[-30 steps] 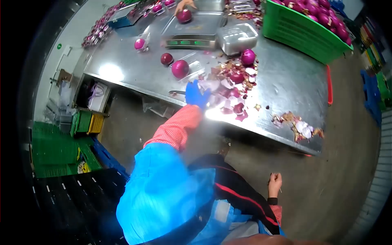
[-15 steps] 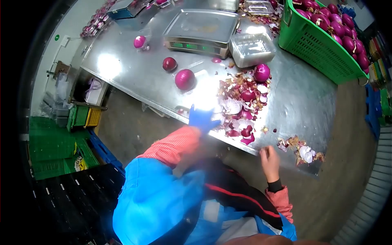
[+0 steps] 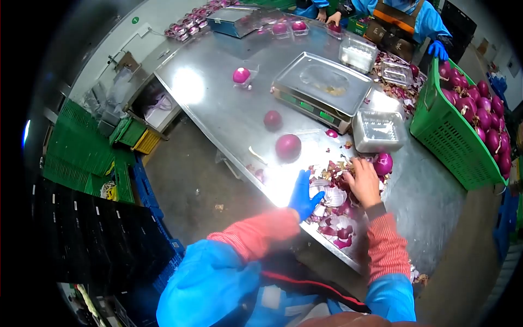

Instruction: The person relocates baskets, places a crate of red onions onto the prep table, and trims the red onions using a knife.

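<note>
My left hand (image 3: pixel 305 198), in a blue glove, is at the table's near edge beside a pile of onion skins (image 3: pixel 333 192), thumb apart from the stretched fingers, holding nothing I can see. Over the far right part of that pile lies my bare right hand (image 3: pixel 364 182), fingers apart and slightly bent on the skins. A red onion (image 3: pixel 383 163) sits just right of its fingertips. Beyond my left hand, a larger red onion (image 3: pixel 288 147) and a smaller one (image 3: pixel 272 119) rest on the metal table (image 3: pixel 218 109).
A weighing scale (image 3: pixel 321 87) and stacked clear plastic trays (image 3: pixel 378 131) stand ahead. A green crate (image 3: pixel 452 136) of red onions is at the right. Across the table, a co-worker's gloved hand (image 3: pixel 437 50) touches the crate; another person's bare hand (image 3: pixel 334 19) is near a packed onion.
My right hand has moved from the table's near edge onto the onion skins. My left hand stays beside the pile. The view has shifted, bringing the co-workers into sight.
</note>
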A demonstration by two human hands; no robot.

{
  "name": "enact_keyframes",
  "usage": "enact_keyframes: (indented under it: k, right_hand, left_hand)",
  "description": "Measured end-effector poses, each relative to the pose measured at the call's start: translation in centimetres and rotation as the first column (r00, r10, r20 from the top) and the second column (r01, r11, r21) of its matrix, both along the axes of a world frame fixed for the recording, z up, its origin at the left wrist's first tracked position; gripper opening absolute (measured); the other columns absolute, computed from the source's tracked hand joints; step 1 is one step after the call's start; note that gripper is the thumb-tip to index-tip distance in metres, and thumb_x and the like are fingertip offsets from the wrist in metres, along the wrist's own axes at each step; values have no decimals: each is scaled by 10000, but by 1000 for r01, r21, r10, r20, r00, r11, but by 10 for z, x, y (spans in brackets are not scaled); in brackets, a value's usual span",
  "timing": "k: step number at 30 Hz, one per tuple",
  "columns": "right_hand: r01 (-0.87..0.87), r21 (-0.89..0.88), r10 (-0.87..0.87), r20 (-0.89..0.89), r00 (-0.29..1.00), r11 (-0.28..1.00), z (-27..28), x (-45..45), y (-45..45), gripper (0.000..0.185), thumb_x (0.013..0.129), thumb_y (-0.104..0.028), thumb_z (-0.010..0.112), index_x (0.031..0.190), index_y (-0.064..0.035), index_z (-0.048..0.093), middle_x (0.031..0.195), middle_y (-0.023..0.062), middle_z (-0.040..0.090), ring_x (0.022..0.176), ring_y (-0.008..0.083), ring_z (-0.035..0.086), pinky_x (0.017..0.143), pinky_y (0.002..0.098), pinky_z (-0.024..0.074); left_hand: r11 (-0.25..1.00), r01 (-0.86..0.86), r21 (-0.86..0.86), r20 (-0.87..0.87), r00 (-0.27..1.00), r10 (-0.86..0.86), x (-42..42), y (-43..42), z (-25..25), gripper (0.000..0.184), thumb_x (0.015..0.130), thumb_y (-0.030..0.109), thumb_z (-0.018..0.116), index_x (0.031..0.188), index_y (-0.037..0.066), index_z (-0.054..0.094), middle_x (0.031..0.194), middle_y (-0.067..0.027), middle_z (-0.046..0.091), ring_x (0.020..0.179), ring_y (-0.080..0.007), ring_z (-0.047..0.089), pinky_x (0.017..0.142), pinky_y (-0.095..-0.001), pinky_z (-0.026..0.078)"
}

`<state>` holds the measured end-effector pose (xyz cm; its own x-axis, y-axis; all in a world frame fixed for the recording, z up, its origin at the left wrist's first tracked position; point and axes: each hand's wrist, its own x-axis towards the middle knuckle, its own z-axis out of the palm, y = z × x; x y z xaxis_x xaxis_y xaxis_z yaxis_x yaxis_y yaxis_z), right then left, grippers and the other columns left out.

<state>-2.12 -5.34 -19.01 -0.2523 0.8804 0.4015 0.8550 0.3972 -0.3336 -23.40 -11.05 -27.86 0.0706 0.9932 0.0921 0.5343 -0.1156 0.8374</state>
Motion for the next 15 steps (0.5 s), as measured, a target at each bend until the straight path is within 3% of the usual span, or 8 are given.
enact_keyframes:
  k: [3, 5, 6, 7, 8, 10, 13, 15]
  right_hand:
    - [11, -29, -9, 55, 998, 1000, -22, -5, 31, 463, 791, -409, 653, 1122, -88, 613, 961, 119, 571, 960, 315, 527, 829, 428, 421]
    - [22, -71, -15, 94, 995, 997, -46, -2, 40, 515, 808, -554, 562, 1090, -133, 652, 960, 105, 589, 980, 309, 531, 874, 483, 384]
    - [20, -155, -2, 118, 993, 988, -54, 1, 36, 517, 805, -588, 535, 1063, -159, 666, 997, 93, 587, 1007, 291, 523, 874, 502, 373]
    - [11, -197, 14, 126, 992, 980, -52, 3, 27, 501, 805, -591, 533, 1043, -173, 671, 1031, 86, 582, 1050, 288, 505, 880, 493, 369]
    - [-16, -226, 45, 124, 991, 974, -50, 7, 16, 496, 804, -579, 544, 1067, -176, 664, 1036, 80, 579, 1070, 296, 488, 891, 489, 364]
    - [-86, -109, 95, 84, 992, 990, -47, 16, -10, 403, 798, -519, 592, 1049, -214, 674, 966, 76, 567, 1017, 294, 494, 842, 460, 375]
    - [-81, -149, 93, 76, 993, 986, -58, 47, -39, 379, 805, -497, 584, 1088, -257, 661, 969, 69, 570, 1019, 290, 489, 858, 468, 366]
    - [-76, -203, 94, 81, 992, 976, -54, 78, -60, 424, 813, -504, 592, 1111, -206, 648, 997, 82, 580, 1046, 295, 491, 907, 485, 357]
  left_hand:
    - [978, -187, 97, -31, 981, 191, 29, 4, 8, 711, 826, 272, 665, 1398, 17, 328, 1364, -236, 402, 1314, -388, 348, 1092, -433, 281]
    - [978, -207, -17, -153, 967, 202, 35, 8, 8, 761, 867, 353, 614, 1462, 51, 247, 1450, -240, 330, 1372, -407, 264, 1115, -467, 225]
    - [967, -244, 67, -238, 938, 253, 41, 5, -8, 755, 877, 379, 590, 1472, 72, 241, 1463, -219, 327, 1376, -390, 268, 1118, -482, 201]
    - [972, -236, 14, -178, 956, 234, 47, 5, -2, 734, 886, 410, 563, 1469, 82, 262, 1477, -204, 314, 1376, -371, 278, 1116, -513, 180]
    - [975, -218, 30, -331, 919, 216, 56, -1, -12, 691, 897, 401, 546, 1458, 85, 294, 1477, -201, 312, 1367, -357, 299, 1102, -547, 183]
    - [994, -87, 73, -243, 965, 102, 72, -12, -9, 666, 904, 395, 536, 1444, 76, 314, 1474, -198, 314, 1367, -355, 301, 1099, -547, 189]
    - [994, -103, 45, -265, 958, 112, 117, -37, 5, 633, 905, 381, 539, 1417, 62, 349, 1437, -195, 357, 1342, -353, 335, 1085, -509, 229]
    - [993, -92, 72, -330, 937, 111, 145, -52, 1, 617, 905, 372, 540, 1402, 53, 363, 1410, -189, 382, 1319, -351, 359, 1067, -496, 250]
